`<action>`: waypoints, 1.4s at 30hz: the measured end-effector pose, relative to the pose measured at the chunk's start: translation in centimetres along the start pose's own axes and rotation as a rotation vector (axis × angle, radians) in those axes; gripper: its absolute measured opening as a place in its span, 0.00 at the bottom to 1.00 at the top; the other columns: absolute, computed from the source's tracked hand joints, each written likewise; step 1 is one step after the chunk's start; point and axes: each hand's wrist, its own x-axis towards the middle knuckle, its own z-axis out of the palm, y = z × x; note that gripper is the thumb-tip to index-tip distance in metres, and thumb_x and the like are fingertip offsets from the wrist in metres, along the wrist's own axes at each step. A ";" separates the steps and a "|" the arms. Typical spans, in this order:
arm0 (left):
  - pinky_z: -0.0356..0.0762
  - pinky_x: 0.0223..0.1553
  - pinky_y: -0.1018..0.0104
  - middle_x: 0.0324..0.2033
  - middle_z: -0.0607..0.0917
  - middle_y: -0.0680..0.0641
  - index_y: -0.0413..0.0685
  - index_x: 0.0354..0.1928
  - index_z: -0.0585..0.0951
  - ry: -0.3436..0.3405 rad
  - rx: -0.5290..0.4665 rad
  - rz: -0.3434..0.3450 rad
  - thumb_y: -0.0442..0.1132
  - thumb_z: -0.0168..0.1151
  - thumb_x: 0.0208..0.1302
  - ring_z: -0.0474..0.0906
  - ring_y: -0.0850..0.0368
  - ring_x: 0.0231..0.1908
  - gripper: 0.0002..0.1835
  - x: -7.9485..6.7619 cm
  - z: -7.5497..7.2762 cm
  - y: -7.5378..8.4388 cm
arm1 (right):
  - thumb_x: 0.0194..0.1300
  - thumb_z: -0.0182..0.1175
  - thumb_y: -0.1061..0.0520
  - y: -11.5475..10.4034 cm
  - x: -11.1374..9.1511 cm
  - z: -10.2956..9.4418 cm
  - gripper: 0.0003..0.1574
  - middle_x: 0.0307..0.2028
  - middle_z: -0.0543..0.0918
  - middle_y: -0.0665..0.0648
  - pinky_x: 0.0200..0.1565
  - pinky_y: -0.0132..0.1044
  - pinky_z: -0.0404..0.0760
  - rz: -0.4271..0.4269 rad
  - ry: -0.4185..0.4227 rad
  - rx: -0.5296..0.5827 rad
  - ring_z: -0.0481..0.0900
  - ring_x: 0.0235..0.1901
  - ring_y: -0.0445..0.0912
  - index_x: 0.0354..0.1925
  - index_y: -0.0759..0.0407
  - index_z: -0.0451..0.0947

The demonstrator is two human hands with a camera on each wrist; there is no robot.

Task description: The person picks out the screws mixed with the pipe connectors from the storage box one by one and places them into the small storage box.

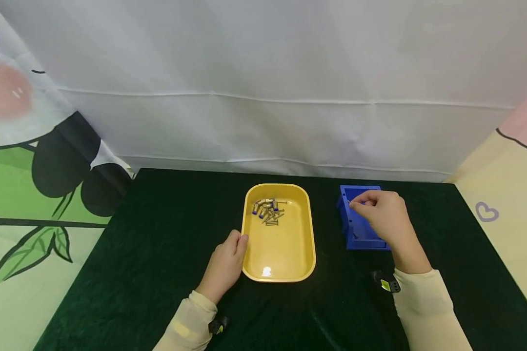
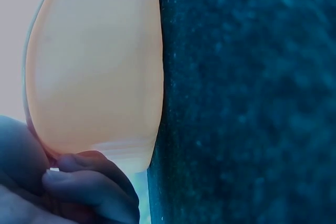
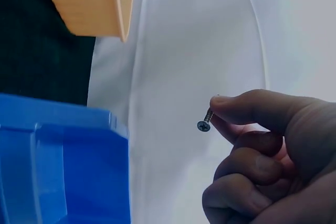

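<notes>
Screw: one, cross-recessed head, dull metal (image 3: 203, 125); right of centre in the right wrist view, the upper shank hidden by fingertips; in the head view too small to make out well.
Screw, direction: head toward the lower left of the right wrist view, long axis slanting steeply up and right into the grip.
Right hand: (image 1: 383, 217) right of centre in the head view, thumb and forefinger pinching the screw; overlaps the box there, hiding its right part.
Left hand: (image 1: 224, 263) lower centre-left of the head view, gripping the left rim of the tray; some fingers hidden under the rim.
Yellow tray: (image 1: 281, 253) centre, long axis running top to bottom; cut off at the top of the left wrist view.
Loose screws (image 1: 272, 224) and blue-ended fittings (image 1: 261, 215): heaped in the tray's upper left, overlapping, count uncertain.
Blue box: (image 1: 361, 230) right of centre, long axis running top to bottom; cut off at the lower left of the right wrist view.
Surface: dark green cloth (image 1: 158, 234); a strip shows between tray and box, a wider stretch left of the tray; far edge just above both.
</notes>
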 end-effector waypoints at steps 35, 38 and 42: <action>0.72 0.22 0.63 0.25 0.77 0.46 0.50 0.46 0.72 0.000 0.022 -0.027 0.52 0.43 0.79 0.75 0.52 0.21 0.14 -0.4 -0.4 0.6 | 0.69 0.58 0.56 4.0 -1.2 1.3 0.12 0.21 0.79 0.55 0.22 0.37 0.70 0.124 -0.008 -0.089 0.73 0.24 0.48 0.36 0.63 0.84; 0.72 0.21 0.63 0.25 0.77 0.45 0.50 0.46 0.72 -0.002 0.017 -0.021 0.52 0.43 0.79 0.76 0.51 0.21 0.14 -0.4 -0.4 0.7 | 0.68 0.58 0.56 4.4 -1.1 1.7 0.12 0.24 0.82 0.55 0.23 0.38 0.72 0.121 -0.016 -0.089 0.74 0.25 0.48 0.34 0.62 0.84; 0.72 0.21 0.63 0.25 0.77 0.45 0.50 0.46 0.72 -0.002 0.017 -0.018 0.52 0.43 0.79 0.75 0.51 0.21 0.14 -0.5 -0.3 0.9 | 0.67 0.59 0.57 4.9 -1.1 2.0 0.11 0.26 0.84 0.56 0.24 0.38 0.73 0.118 -0.016 -0.103 0.75 0.24 0.48 0.31 0.62 0.84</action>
